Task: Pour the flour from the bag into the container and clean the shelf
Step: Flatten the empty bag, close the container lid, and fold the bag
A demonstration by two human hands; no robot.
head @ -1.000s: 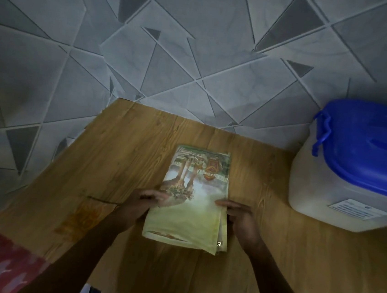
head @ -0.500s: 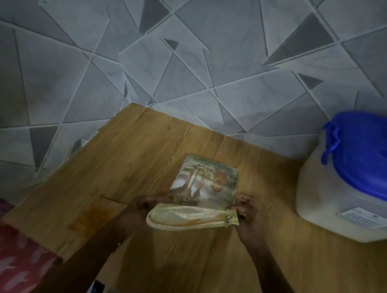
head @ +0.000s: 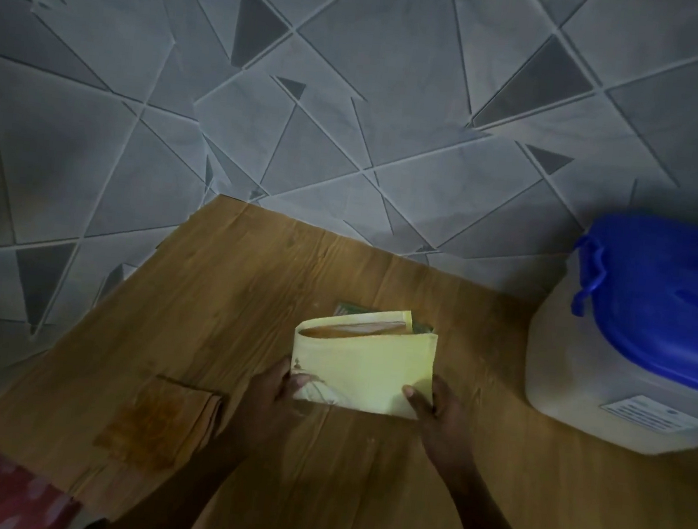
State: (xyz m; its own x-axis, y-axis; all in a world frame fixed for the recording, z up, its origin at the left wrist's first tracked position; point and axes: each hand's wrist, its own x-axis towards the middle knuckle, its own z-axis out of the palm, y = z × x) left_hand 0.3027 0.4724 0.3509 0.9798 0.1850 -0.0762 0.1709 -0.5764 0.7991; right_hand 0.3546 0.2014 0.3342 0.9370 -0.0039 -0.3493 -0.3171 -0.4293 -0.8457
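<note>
Between the hands: flour bag [head: 364, 365], folded flat and seemingly empty, pale side up, long axis running left to right across the shelf [head: 228, 294]. Grip: left hand [head: 278, 390] pinches its near left corner, right hand [head: 432, 402] its near right corner; hands apart. Right of the right hand, well apart: container [head: 585, 375], blue lid [head: 670, 306] on; right hand nearer. Beyond: grey tiled wall [head: 356, 92].

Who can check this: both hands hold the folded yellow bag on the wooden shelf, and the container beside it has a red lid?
One slip: the head view shows the lid of the container is blue, not red. Otherwise right: the left hand and right hand hold the folded yellow bag on the wooden shelf.
</note>
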